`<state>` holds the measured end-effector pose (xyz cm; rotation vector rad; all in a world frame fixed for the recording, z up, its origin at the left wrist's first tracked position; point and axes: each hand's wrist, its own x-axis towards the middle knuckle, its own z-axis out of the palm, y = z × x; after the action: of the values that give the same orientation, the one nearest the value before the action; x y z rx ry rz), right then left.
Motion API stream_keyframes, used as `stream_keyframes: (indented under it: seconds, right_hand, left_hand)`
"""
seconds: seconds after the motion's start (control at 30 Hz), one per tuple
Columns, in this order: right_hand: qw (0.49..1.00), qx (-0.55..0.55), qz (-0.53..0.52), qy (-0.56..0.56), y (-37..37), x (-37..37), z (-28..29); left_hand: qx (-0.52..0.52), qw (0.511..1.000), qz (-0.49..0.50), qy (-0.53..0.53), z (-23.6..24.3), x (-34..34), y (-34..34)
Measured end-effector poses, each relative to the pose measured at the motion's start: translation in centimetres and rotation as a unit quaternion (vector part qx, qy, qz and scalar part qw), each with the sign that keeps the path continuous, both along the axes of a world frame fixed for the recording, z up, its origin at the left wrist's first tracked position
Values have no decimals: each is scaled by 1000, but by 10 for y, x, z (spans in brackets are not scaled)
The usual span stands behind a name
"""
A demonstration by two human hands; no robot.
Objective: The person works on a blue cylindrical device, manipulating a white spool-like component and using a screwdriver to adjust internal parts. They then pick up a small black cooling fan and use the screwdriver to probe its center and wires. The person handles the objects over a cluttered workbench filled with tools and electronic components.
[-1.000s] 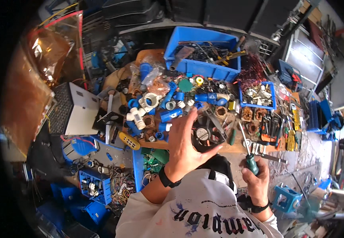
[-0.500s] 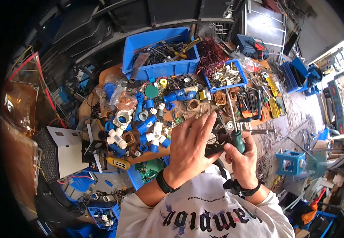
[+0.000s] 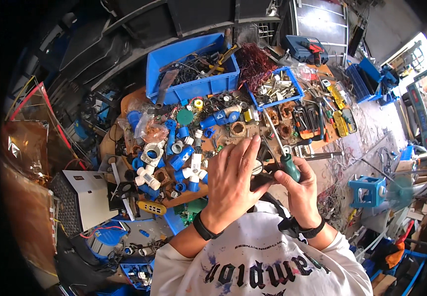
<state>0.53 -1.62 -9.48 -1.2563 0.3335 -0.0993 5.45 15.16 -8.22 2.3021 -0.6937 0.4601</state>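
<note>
A screwdriver with a dark green handle (image 3: 290, 168) is gripped in my right hand (image 3: 300, 192), its long metal shaft pointing away from me and slightly left. My left hand (image 3: 230, 180) is beside it, fingers long and close together with the thumb toward the right hand. A dark part with a small round face (image 3: 257, 167) sits between that thumb and fingers. Most of this part is hidden behind the left hand, so its kind is unclear. Both hands are close together at the table's near edge, the thumbs almost meeting.
Blue and white pipe fittings (image 3: 193, 172) crowd the table's left half. Behind them stands a blue crate (image 3: 198, 89) of scrap; a blue tray (image 3: 278, 101) holds metal pieces. Pliers and other hand tools (image 3: 317, 121) lie right. A blue stool (image 3: 367, 191) stands on the floor.
The screwdriver's shaft has swung left, tilting further toward the left hand. The left hand keeps nearly the same pose. The view has shifted slightly.
</note>
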Motion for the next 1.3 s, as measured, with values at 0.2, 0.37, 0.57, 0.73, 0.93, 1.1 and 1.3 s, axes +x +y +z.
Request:
stream_keyframes:
  seconds: [0.2, 0.37, 0.57, 0.73, 0.93, 1.1, 1.3]
  right_hand:
    - [998, 61, -8, -6, -8, 2, 0]
    - [998, 63, -15, -18, -16, 0, 1]
    - [997, 68, -17, -12, -18, -6, -2]
    - [999, 49, -12, -10, -14, -12, 0]
    - [999, 32, -2, -16, -11, -19, 1]
    - [1000, 10, 8, -16, -8, -21, 0]
    - [1000, 1, 23, -10, -7, -22, 2]
  left_hand:
    - [-74, 995, -38, -47, 4, -4, 11]
    - [-270, 960, 71, 26, -7, -12, 36]
    - [-382, 867, -9, 319, -27, -13, 49]
    - [-417, 832, -39, 365, -27, -20, 47]
    - [-452, 808, -65, 373, -27, -23, 46]
    - [-473, 804, -72, 354, -26, -27, 47]
    - [-468, 804, -60, 361, -25, -31, 51]
